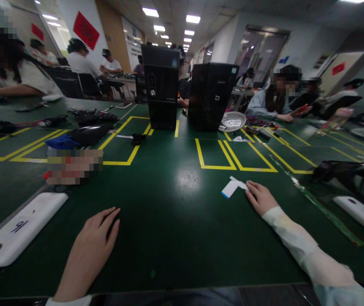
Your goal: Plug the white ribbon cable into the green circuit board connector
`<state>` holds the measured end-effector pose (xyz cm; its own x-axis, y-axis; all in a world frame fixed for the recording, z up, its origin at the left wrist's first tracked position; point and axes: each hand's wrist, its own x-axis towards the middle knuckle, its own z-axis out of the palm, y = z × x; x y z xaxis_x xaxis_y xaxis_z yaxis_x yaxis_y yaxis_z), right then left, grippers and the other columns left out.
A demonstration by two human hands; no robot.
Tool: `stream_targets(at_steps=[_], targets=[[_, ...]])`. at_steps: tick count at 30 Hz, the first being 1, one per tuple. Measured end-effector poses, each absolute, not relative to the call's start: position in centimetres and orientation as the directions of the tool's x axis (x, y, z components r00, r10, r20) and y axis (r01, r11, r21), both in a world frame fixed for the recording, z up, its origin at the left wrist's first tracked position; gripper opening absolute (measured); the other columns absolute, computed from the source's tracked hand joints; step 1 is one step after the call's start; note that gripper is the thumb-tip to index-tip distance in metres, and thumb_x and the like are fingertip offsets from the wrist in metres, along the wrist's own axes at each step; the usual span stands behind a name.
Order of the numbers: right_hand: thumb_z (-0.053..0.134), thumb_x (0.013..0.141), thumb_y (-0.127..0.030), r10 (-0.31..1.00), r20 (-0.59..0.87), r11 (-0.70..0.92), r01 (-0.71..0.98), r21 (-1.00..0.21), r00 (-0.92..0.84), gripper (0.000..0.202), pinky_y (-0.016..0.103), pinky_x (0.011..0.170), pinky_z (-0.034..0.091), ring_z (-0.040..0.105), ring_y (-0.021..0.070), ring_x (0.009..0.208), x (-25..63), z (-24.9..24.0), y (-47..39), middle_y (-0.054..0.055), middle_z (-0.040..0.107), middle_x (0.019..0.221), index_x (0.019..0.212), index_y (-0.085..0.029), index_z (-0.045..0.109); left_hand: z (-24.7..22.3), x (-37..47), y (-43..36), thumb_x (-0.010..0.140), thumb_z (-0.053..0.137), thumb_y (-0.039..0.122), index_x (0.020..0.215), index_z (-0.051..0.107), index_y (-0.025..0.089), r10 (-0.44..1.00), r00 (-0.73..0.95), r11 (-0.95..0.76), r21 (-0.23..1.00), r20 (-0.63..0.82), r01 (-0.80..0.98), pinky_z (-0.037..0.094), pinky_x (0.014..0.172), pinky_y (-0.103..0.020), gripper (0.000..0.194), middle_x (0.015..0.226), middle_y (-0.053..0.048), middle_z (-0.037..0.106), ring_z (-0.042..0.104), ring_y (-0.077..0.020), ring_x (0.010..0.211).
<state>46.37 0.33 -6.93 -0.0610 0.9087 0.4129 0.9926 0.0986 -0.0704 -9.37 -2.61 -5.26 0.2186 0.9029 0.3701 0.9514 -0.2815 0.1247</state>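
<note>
My left hand (94, 240) lies palm down on the green table, its fingers stretched out and thumb slightly apart, with nothing in it. Over on the right, my right hand (261, 197) has its fingertips closed at one end of a folded white flat ribbon cable (231, 188). The cable's other end has a blue edge and lies flat on the tabletop. My fingers partly hide the gripped end. The green table (166, 233) stretches between both hands.
Two black computer towers (163, 91) (212, 97) stand at the back. White numbered power banks or similar casings (22, 229) (360, 216) lie at both sides. Yellow tape marks (218, 167), a white basket (233, 122) and black cables (95, 117) are farther off. Co-workers sit around.
</note>
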Motion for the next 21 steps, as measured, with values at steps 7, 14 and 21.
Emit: stream_targets(at_steps=[7,14,21], targets=[[0.036,0.095,-0.041,0.855,0.387,0.41,0.907,-0.096,-0.345,0.047,0.047,0.099,0.044,0.051,0.0278,0.115,34.9,-5.4,3.1,0.018,0.057,0.123,0.123,-0.011,0.058,-4.9,-9.2,-2.7,0.092,0.033,0.047,0.122,0.059,0.014,0.913,0.2,-0.262,0.136,0.355,0.955,0.048,0.092,-0.045,0.051,0.121,-0.014,0.059,0.056,-0.0286,0.109],[0.045,0.092,-0.038,0.768,0.35,0.615,0.77,-0.171,-0.536,0.046,0.043,0.101,0.042,0.046,0.0264,0.119,24.9,-4.5,2.6,0.015,0.053,0.13,0.128,-0.011,0.054,-4.7,-9.1,-2.7,0.092,0.034,0.045,0.122,0.06,0.013,0.923,0.185,-0.245,0.146,0.338,0.958,0.048,0.092,-0.044,0.051,0.121,-0.014,0.059,0.055,-0.0287,0.11],[0.045,0.092,-0.043,0.684,0.25,0.73,0.637,-0.249,-0.686,0.054,0.047,0.108,0.035,0.04,0.0277,0.126,20.7,-3.8,-1.1,0.013,0.046,0.14,0.136,-0.012,0.046,-4.7,-9.1,-2.8,0.093,0.032,0.043,0.12,0.06,0.013,0.921,0.186,-0.242,0.131,0.342,0.961,0.048,0.091,-0.045,0.05,0.12,-0.014,0.059,0.055,-0.028,0.108]])
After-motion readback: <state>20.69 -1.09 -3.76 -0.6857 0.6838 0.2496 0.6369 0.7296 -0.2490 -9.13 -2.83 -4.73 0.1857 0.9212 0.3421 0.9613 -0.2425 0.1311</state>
